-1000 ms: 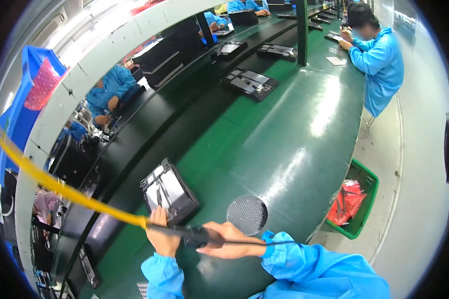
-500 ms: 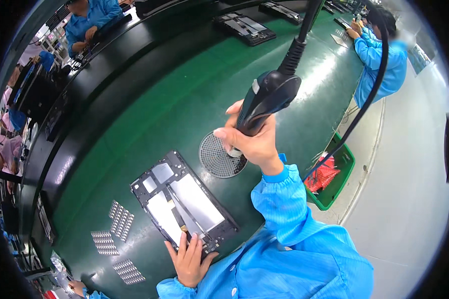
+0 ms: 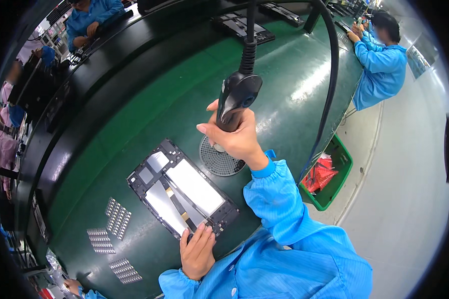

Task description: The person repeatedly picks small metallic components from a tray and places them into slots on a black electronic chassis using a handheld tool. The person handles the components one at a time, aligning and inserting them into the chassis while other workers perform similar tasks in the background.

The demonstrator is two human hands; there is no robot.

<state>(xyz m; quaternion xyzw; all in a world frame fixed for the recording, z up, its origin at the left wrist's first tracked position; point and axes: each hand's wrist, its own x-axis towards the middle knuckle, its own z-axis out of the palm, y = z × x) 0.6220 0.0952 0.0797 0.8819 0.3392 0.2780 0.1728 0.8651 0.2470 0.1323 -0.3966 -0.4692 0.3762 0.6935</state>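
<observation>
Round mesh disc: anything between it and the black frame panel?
Head view: only bare green bench between round mesh disc and black frame panel.

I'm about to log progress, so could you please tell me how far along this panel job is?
Done: the open device frame lies flat on the green bench. In hand: the left hand steadies its near edge, and the right hand grips the hanging power tool, held above the bench. Left: the tool has not yet met the frame.

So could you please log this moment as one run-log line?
right hand: grips hanging power tool | left hand: steadies device frame | green bench
</observation>
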